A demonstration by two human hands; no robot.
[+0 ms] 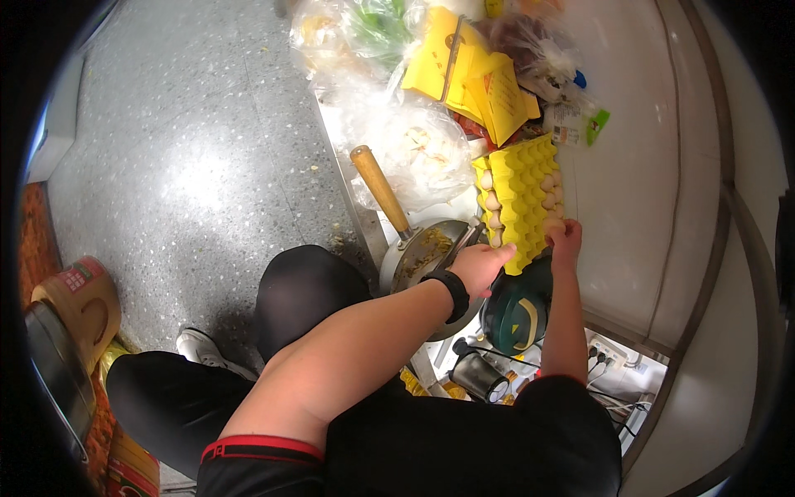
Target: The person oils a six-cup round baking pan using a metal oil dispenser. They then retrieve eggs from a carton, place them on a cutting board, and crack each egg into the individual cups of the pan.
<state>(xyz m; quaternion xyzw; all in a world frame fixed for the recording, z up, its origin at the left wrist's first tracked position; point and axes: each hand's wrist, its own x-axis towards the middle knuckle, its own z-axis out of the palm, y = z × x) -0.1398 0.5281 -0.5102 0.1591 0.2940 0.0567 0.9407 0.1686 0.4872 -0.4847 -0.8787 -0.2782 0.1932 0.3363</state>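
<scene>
A bumpy yellow egg tray (522,192) lies at a slant, with pale eggs (492,200) showing along its left side and more eggs (549,192) along its right. My left hand (481,270), with a black band on its wrist, holds the tray's near left corner; its thumb shows there, the other fingers are mostly hidden. At the near right edge, my right hand (564,239) has its fingers bent at the eggs; whether it grips an egg or the tray's edge is unclear. A pan (428,248) with a wooden handle (380,189) and food scraps sits left of my left hand.
Plastic bags (416,146) and yellow packets (466,74) lie beyond the tray. A dark green lidded appliance (515,314) and a dark cylindrical container (478,376) stand nearer, with cables and a power strip (607,353) at the right. A large jug (81,304) stands at far left.
</scene>
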